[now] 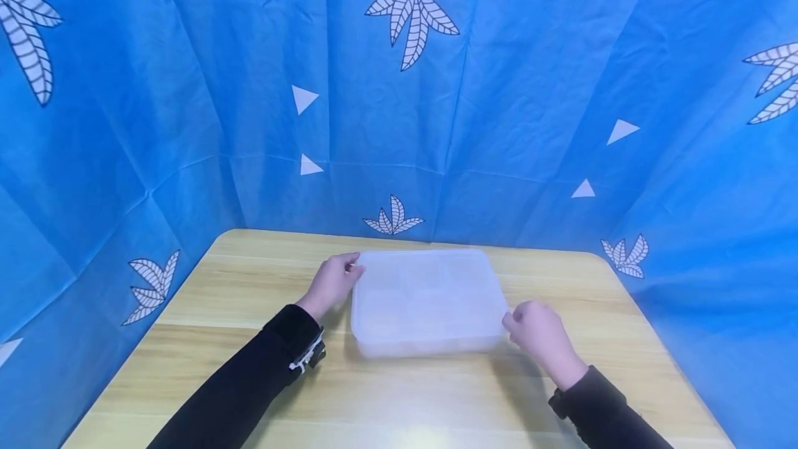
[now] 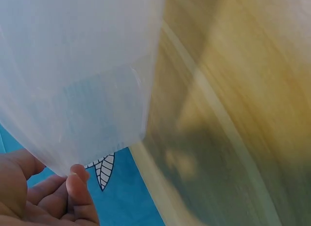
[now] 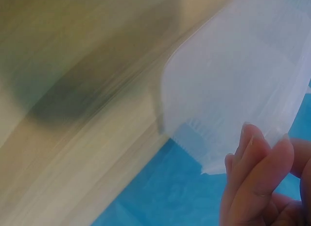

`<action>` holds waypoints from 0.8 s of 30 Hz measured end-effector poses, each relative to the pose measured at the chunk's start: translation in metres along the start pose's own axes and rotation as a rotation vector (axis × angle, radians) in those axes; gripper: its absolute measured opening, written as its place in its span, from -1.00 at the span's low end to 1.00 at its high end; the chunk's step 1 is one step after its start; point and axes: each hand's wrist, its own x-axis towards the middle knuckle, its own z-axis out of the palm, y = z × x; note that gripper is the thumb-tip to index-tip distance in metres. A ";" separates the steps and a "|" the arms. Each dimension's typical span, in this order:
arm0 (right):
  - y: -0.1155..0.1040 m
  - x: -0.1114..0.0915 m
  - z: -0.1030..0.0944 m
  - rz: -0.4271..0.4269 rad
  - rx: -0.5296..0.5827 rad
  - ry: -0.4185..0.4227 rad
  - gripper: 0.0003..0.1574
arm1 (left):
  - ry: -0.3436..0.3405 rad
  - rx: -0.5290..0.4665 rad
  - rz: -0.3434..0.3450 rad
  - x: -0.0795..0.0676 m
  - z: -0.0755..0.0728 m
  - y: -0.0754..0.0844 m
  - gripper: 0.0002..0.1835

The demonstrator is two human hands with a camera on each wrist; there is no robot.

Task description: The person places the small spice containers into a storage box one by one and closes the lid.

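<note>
Gripping translucent container (image 1: pixel 427 300) at opposite corners, left hand (image 1: pixel 333 281), right hand (image 1: pixel 539 335), fingers curled round rim

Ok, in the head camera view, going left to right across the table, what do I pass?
Left hand at the container's far left corner → translucent plastic container lying flat on the wooden table → right hand at its near right corner.

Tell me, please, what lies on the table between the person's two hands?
In the head view, the translucent plastic container fills the stretch between the left hand at its far left corner and the right hand at its near right corner; nothing else lies there.
</note>
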 end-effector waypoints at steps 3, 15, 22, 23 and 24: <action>-0.002 -0.003 0.001 0.011 0.001 -0.006 -0.49 | -0.009 0.002 -0.004 0.003 0.000 0.000 -0.47; -0.003 -0.008 0.005 0.018 -0.010 0.007 -0.47 | -0.008 -0.005 -0.033 0.004 0.001 -0.002 -0.48; -0.004 -0.010 0.005 0.019 -0.012 0.006 -0.48 | 0.006 -0.029 -0.038 0.006 0.004 -0.003 -0.48; -0.004 -0.010 0.005 0.019 -0.015 0.006 -0.47 | 0.007 -0.030 -0.036 0.006 0.004 -0.003 -0.48; -0.005 -0.011 0.005 0.019 -0.018 0.006 -0.47 | 0.008 -0.031 -0.036 0.007 0.004 -0.003 -0.49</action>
